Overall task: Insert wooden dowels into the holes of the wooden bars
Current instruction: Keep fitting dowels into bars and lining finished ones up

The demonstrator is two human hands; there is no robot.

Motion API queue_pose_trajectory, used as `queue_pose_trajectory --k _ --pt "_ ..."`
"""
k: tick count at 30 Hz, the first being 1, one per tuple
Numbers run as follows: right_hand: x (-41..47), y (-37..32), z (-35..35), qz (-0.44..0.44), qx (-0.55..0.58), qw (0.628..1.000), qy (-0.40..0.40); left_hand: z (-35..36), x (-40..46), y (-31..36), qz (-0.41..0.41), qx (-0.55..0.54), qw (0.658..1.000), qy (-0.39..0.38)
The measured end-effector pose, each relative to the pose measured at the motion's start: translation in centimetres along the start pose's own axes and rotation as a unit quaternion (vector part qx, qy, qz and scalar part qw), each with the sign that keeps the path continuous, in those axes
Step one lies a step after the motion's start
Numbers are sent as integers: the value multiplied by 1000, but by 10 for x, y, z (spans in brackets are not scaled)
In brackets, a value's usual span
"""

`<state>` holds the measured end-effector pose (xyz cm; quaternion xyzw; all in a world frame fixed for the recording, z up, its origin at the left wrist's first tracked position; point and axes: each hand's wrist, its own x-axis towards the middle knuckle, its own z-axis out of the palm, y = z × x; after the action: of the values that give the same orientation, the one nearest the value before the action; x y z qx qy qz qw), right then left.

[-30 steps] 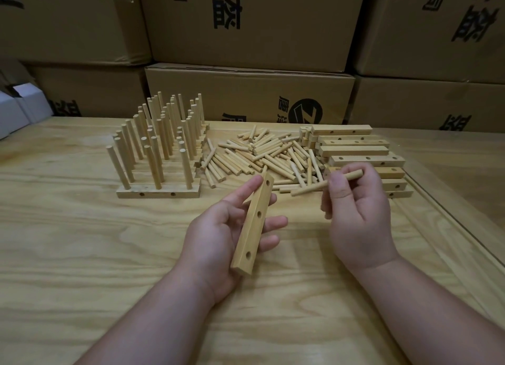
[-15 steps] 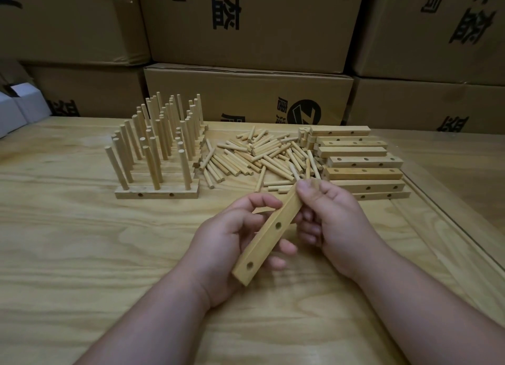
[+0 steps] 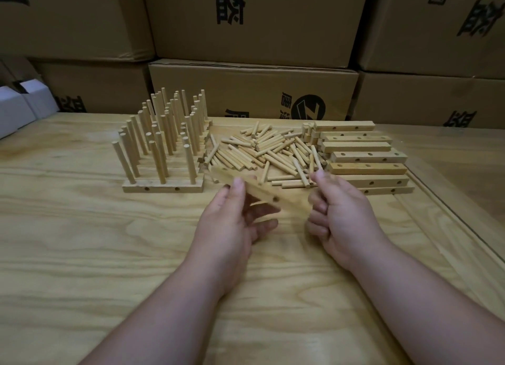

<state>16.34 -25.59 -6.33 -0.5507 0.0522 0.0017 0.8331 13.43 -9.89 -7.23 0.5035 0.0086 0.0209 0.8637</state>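
A blurred wooden bar (image 3: 273,199) with side holes lies nearly level between my hands, above the table. My left hand (image 3: 229,228) holds its left part, thumb on top and fingers underneath. My right hand (image 3: 344,217) has its fingers curled at the bar's right end and seems to grip it. No dowel shows in that hand. A pile of loose dowels (image 3: 262,151) lies just behind my hands. To its right is a stack of empty bars (image 3: 366,157).
At the back left stand several bars with upright dowels (image 3: 161,146) in rows. Cardboard cartons (image 3: 254,91) wall off the far side of the wooden table (image 3: 82,255). White boxes (image 3: 16,110) sit at far left. A raised strip (image 3: 451,219) runs along the right.
My right hand, which held a dowel up, came to the bar's upper end. The bar has swung from upright to nearly level between both hands, and the dowel is out of sight.
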Motion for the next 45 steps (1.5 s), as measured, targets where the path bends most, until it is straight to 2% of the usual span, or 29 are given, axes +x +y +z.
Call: queue_pose_trajectory --k 2,7,12,15,18,23,29,33,38,41,45 --pt "2 0 -2 -11 5 1000 2 0 -3 3 -17 6 1000 -1" --pt "1 0 -5 -27 13 999 -46 2 -4 11 -74 112 991 -26" --pt "4 1 -6 -7 57 997 -47 2 -2 10 -71 37 997 -19" --pt "8 5 -7 -20 55 998 -15 2 1 9 -85 -12 995 -48" --pt "10 7 -6 -51 8 999 1 2 6 11 -114 -28 991 -62" --pt "6 6 -5 -96 -45 994 -21 2 12 10 -144 -24 987 -68" --pt "5 6 -4 -147 -127 979 54 1 13 11 -157 -22 984 -83" --pt "4 7 -5 -190 -191 961 68 2 12 11 -155 -15 984 -87" --pt "0 6 -7 -276 -277 919 38 3 11 12 -145 0 986 -81" --pt "-3 5 -8 -277 -294 915 -7 3 11 12 -137 11 988 -71" --pt "-2 -2 -14 -277 -339 899 -25 4 12 9 -117 45 991 -51"
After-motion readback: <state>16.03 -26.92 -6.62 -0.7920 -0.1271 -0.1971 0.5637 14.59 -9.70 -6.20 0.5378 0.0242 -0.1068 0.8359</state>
